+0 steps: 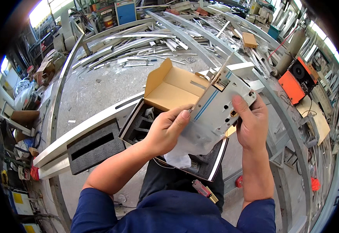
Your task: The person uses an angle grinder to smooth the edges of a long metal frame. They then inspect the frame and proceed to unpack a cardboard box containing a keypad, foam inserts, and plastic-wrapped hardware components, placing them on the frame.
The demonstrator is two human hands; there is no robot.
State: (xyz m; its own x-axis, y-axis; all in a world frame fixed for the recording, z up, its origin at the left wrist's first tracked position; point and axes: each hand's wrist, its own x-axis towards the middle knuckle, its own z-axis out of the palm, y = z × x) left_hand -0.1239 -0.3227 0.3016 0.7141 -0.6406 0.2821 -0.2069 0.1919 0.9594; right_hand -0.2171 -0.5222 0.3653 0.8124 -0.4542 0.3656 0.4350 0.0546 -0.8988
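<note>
A flat silver mortise lock [210, 112], with blue stripes and a long edge plate, is held up between both hands. My left hand [165, 131] is closed on its lower left edge, thumb and fingers pinching it. On its right side, my right hand [252, 123] grips it with the thumb on the face. A clear plastic bag [193, 138] hangs around the lock's lower part. Below it an open cardboard box [173, 87] with black foam inside stands over my lap; the hands and lock hide part of its contents.
A dark foam insert [95, 146] with a long slot lies on the white metal bar [56, 155] left of the box. Long steel beams [290, 136] frame the area. Metal offcuts [138, 44] are piled beyond, and an orange machine [294, 83] stands at the right.
</note>
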